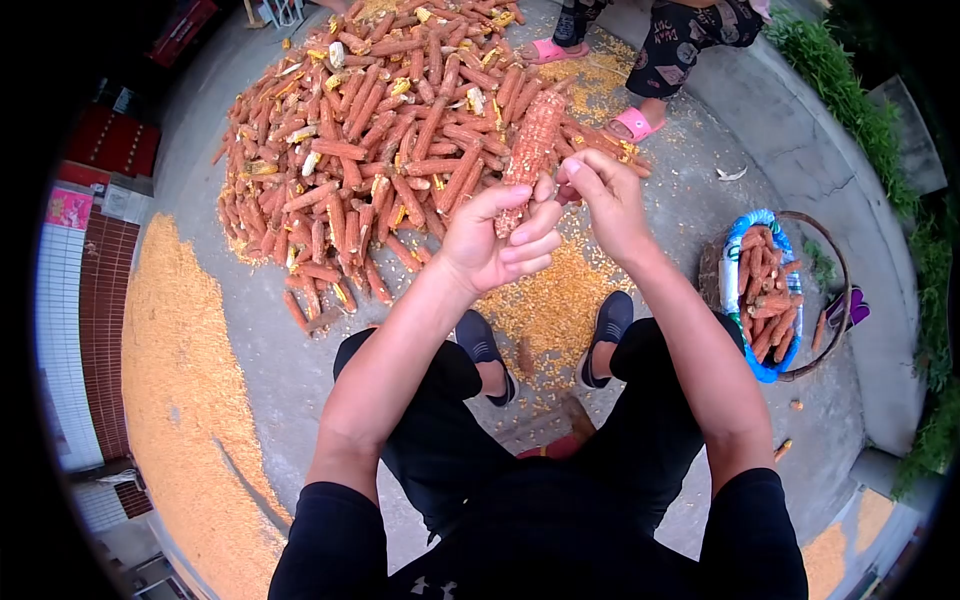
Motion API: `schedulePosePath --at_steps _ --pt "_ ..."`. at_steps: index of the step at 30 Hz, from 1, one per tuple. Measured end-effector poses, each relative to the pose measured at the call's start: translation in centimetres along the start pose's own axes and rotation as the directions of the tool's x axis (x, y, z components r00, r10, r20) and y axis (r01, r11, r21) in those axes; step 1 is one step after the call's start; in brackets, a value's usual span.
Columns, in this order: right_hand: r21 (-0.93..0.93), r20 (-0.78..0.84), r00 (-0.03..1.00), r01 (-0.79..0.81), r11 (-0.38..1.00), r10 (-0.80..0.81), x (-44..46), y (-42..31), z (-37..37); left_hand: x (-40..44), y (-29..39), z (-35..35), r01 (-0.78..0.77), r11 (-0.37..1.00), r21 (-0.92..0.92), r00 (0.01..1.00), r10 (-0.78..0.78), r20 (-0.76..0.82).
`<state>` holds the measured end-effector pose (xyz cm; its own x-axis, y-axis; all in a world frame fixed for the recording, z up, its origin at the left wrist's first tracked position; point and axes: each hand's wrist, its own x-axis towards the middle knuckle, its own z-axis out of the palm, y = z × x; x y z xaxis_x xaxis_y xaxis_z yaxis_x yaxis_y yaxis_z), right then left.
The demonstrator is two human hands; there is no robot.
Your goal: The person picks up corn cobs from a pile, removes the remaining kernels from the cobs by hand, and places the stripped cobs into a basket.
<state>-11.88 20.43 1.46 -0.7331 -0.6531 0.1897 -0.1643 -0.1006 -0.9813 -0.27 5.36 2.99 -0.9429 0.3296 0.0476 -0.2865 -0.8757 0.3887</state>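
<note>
Stripping seems underway: the left hand (500, 232) grips a corncob (536, 140), the right hand (607, 200) pinches, contents unclear, next likely needing precise contact.

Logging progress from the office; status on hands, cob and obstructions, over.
Left hand holding corn cob by its near end. Right hand beside it, half-curled, contents unclear. Corn cob reddish, pale-flecked. Nothing seen blocking hands; cob pile beyond.

Corn cob (537, 138) — reddish, flecked pale, looks stripped. Held slantwise in the left hand (497, 235) — far end pointing away, slightly right.
</note>
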Motion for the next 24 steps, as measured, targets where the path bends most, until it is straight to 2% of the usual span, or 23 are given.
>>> schedulePosePath --at_steps 3,6,9,10,11,13,14,15,17,19,22,24 --pt "0.191 -0.001 1.0 0.014 0.981 -0.014 0.1 -0.2 0.2 -0.1 -0.4 0.1 0.028 1.0 -0.008 0.998 -0.028 0.052" --pt "0.477 0.107 0.986 -0.161 0.864 0.125 -0.1 -1.1 0.2 0.0 -0.9 0.1 0.072 0.997 -0.041 0.989 -0.066 0.131" --pt "0.583 0.193 0.973 -0.219 0.783 0.128 0.0 -1.8 0.4 0.0 -1.3 0.0 0.125 0.992 0.006 0.977 -0.124 0.171" --pt "0.547 0.272 0.956 -0.244 0.801 0.106 0.0 -1.6 -0.2 -0.1 -1.4 0.3 0.129 0.992 0.006 0.983 -0.128 0.128" --pt "0.497 0.305 0.942 -0.281 0.821 0.137 0.0 -1.3 -0.3 -0.4 -1.4 0.4 0.146 0.984 0.099 0.988 -0.15 0.038" --pt "0.381 0.338 0.914 -0.349 0.856 0.223 -0.2 -0.2 -0.3 -0.3 -1.6 0.3 0.208 0.941 0.268 0.976 -0.182 -0.12" --pt "0.283 0.297 0.924 -0.324 0.903 0.239 -0.5 1.2 -0.2 -0.3 -2.0 0.0 0.261 0.897 0.357 0.959 -0.197 -0.206" --pt "0.174 0.267 0.935 -0.285 0.943 0.233 -0.3 1.8 -0.3 -0.3 -2.1 -0.5 0.296 0.84 0.455 0.942 -0.177 -0.286" --pt "0.287 0.241 0.948 -0.275 0.918 0.209 -0.7 0.4 -0.5 0.2 -2.6 -0.6 0.322 0.738 0.593 0.894 -0.031 -0.447" --pt "0.169 0.162 0.959 -0.26 0.951 0.233 -0.6 0.8 -0.5 0.7 -3.2 -0.5 0.354 0.684 0.638 0.84 0.067 -0.538" --pt "0.184 0.064 0.961 -0.278 0.943 0.271 -1.0 0.5 -0.5 1.0 -3.8 -1.1 0.395 0.416 0.819 0.832 0.216 -0.511" --pt "0.161 0.04 0.958 -0.287 0.944 0.284 -1.3 0.4 -0.6 1.2 -4.0 -1.7 0.297 0.368 0.881 0.884 0.243 -0.399"
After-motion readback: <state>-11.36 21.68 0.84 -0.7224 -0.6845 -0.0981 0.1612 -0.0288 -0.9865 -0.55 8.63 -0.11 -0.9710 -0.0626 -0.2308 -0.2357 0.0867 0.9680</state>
